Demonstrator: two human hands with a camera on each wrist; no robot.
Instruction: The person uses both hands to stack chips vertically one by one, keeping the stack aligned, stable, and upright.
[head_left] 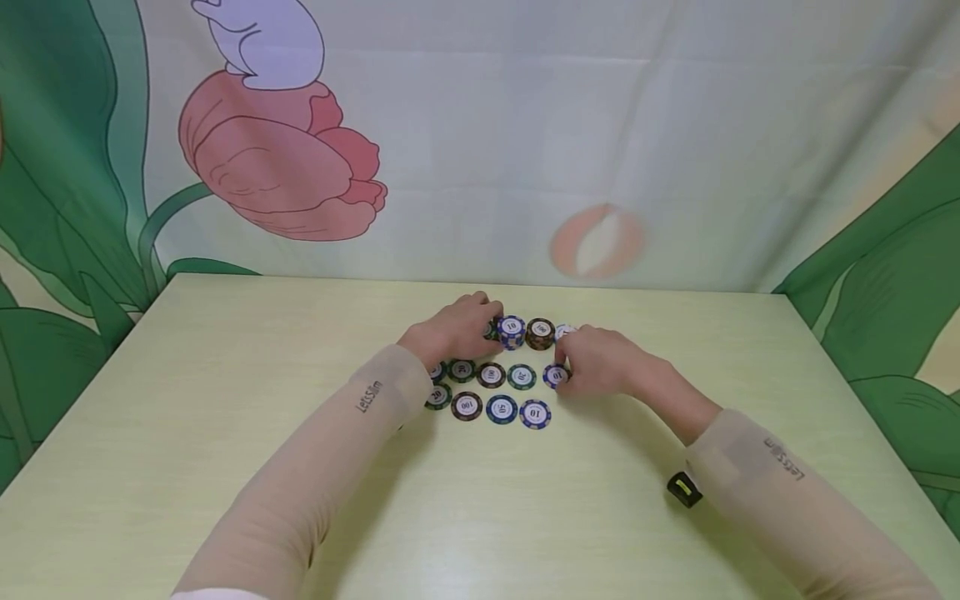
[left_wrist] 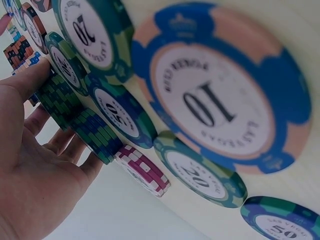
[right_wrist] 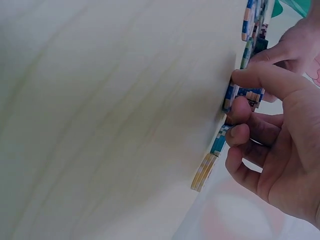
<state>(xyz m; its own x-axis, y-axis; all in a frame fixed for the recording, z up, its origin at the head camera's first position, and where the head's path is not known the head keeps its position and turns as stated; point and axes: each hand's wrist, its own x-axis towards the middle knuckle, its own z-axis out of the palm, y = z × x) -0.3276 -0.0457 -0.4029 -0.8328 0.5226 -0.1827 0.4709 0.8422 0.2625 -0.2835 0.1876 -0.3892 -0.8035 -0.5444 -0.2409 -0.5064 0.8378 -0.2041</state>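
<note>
Blue-rimmed, the 10 chip lies at the right end of the middle row, pinched between the right hand's thumb and finger. The left hand curls round the green stack behind. Likely a pick-up is in hand; next calls for a clean edge lift off the table, neighbours undisturbed.
</note>
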